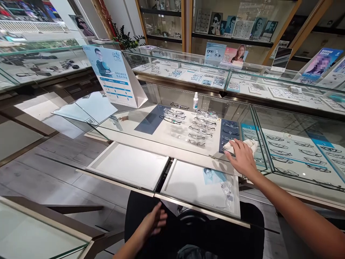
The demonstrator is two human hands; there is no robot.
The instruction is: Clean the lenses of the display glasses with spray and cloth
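My right hand (242,158) presses a crumpled white cloth (252,145) onto the glass top of a display case (121,140), near its right-hand part. Part of the cloth is hidden under my fingers. Beyond it, a small white spray bottle (195,102) stands upright on the glass. Under the glass lie several rows of eyeglasses (201,126). My left hand (154,221) hovers low over my lap, in front of the drawers, with loosely bent fingers apart and nothing in them.
A tented advertising card (114,77) stands on the left of the case, beside a pale blue sheet (88,106). Two white drawers (129,163) sit beneath the glass; the right one holds a blue card and clear plastic. More glass cases (302,151) adjoin at right and behind.
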